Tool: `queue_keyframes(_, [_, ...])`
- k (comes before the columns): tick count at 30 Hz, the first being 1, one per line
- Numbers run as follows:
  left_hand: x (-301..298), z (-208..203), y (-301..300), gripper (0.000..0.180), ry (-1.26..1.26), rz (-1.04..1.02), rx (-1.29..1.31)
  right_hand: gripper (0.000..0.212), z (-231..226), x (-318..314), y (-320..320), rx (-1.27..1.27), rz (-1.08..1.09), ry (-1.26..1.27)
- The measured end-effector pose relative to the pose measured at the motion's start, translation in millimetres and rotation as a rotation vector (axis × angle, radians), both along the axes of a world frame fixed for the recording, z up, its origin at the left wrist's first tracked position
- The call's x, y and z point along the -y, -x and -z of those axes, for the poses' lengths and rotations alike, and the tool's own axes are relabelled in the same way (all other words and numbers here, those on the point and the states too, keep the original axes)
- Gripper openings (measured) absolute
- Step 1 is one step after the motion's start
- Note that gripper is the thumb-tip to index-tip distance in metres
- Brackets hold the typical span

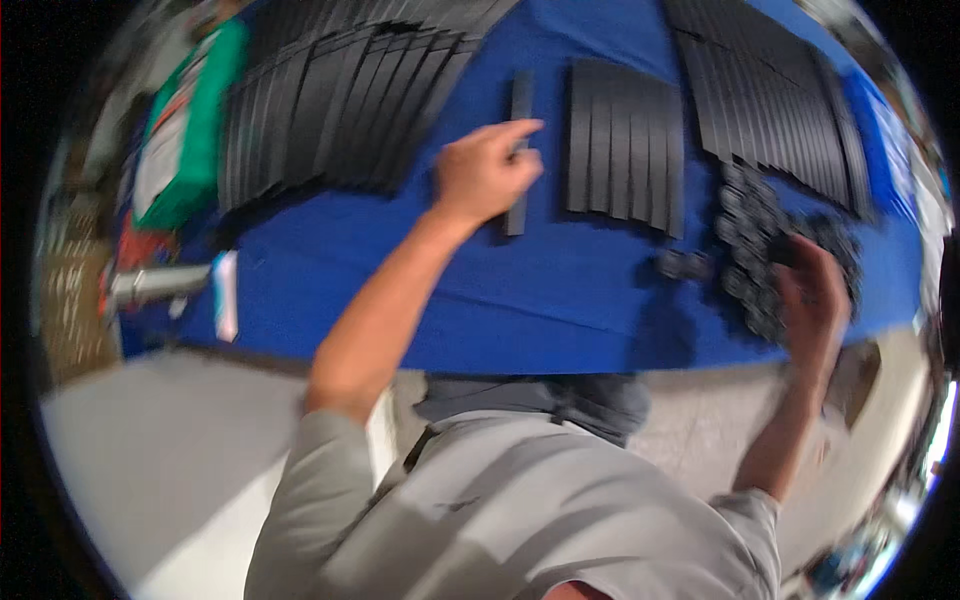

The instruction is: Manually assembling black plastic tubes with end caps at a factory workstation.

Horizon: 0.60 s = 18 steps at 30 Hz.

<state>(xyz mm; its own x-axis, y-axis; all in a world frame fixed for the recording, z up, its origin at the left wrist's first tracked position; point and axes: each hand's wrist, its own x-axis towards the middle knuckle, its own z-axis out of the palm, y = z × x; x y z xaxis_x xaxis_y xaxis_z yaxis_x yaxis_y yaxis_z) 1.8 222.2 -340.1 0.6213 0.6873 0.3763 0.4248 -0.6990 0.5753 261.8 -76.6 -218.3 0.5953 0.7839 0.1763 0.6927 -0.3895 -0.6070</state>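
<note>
Lying upright in the picture, a single black strip (pixel 515 215) rests on the blue cloth left of the middle stack. My left hand (pixel 488 172) lies across it and grips it, with index finger and thumb reaching past its right side. Over at the right, my right hand (pixel 818 295) is at a heap of small round black parts (pixel 748 245). Its fingers are bent and smeared by motion, and whether they hold a part does not show. Two or so more round parts (pixel 684 265) lie just left of the heap.
Black strips lie side by side in a large left group (pixel 340 120), a middle group (pixel 625 145) and a right group (pixel 765 105). A green-and-white package (pixel 190 130) and a grey cylindrical object (pixel 160 285) are at the left. The blue-covered table (pixel 470 330) ends before my body.
</note>
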Motion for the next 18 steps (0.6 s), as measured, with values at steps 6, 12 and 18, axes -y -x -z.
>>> queue_keyframes(6, [0.5,-10.3,6.0,0.038,0.055,-0.021,-0.069,0.039,24.1,4.9,49.1,-0.056,-0.121,0.106])
queue_keyframes(12, [2.5,-5.9,-5.3,0.036,0.039,-0.009,-0.03,0.041,19.7,-6.8,44.4,0.065,-0.101,0.055])
queue_keyframes(18, [1.9,-3.4,-0.9,0.037,0.047,-0.029,-0.066,0.026,24.0,-55.2,22.0,0.444,-0.331,0.311])
